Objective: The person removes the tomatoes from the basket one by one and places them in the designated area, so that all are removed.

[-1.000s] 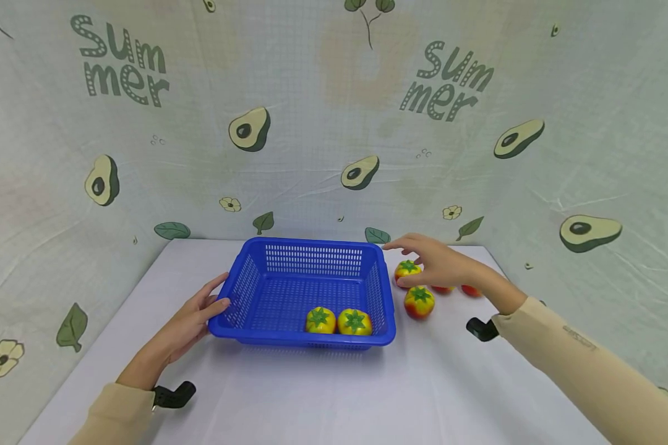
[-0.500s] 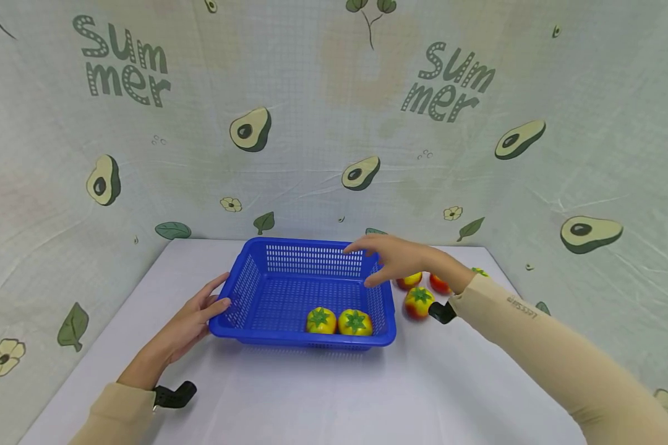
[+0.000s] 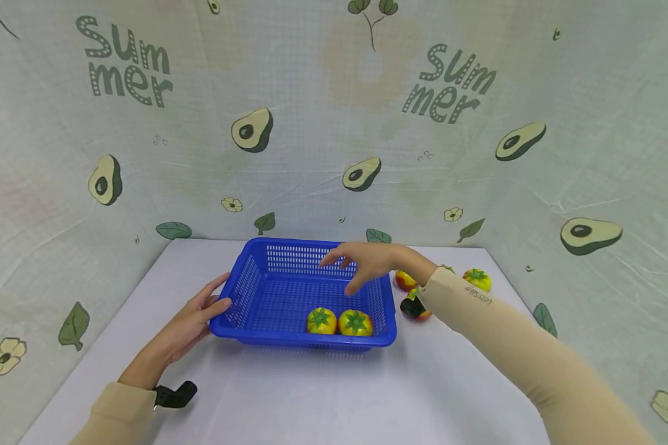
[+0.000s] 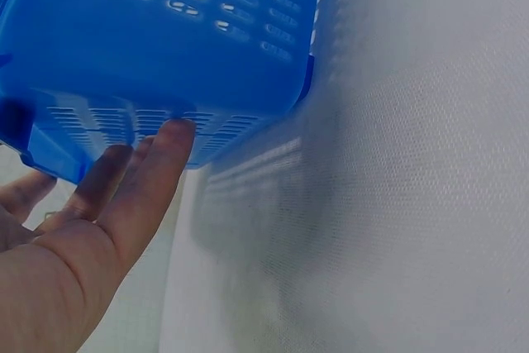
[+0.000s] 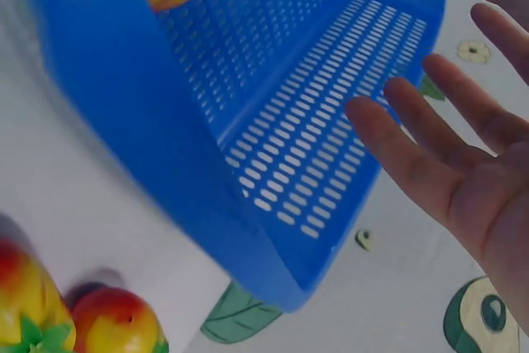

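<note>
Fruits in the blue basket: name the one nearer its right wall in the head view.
The right-hand fruit in the basket, beside its right wall; the other fruit lies left of it.

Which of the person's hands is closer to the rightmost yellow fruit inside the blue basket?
The right. The right hand hovers over the blue basket, slightly beyond the yellow fruit; the left hand is at the basket's left rim, farther across.

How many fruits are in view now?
6: left fruit and right fruit in the blue basket; to its right, near fruit, far fruit, rightmost fruit and a sixth's green top above the sleeve. More may be hidden.
</note>
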Demonstrator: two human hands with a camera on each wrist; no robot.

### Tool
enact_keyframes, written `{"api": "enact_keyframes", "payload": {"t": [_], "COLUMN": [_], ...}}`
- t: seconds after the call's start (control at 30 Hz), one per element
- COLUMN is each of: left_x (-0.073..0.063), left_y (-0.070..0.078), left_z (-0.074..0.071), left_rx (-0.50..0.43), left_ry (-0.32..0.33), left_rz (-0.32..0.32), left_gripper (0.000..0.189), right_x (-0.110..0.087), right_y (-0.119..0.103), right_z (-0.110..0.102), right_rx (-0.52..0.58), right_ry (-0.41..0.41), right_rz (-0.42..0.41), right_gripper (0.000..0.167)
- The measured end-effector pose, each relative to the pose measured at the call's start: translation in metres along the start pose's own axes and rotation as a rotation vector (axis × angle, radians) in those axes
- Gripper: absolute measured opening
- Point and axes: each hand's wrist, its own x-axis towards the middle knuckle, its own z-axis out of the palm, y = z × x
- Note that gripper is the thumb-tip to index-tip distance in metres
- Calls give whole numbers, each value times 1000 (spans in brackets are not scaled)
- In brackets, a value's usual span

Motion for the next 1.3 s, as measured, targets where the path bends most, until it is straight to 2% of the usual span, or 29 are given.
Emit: {"api": "enact_keyframes", "payload": {"t": [0.17, 0.53, 1.3], "left_x": [0, 1, 0], "left_y": [1, 1, 0], "left_z": [0, 0, 0], "left_rx": [2, 4, -6], "left_ry": [0, -2, 3], "left_rz": [-7, -6, -9], "left_gripper": [80, 80, 79], "right_x": [14, 39, 64], "right_y": [-1, 2, -2], "right_z": [8, 23, 52], "right_rx": [61, 139, 68], "right_ry": [-62, -160, -349], "right_rz": [18, -5, 41], "right_gripper": [73, 66, 65]}}
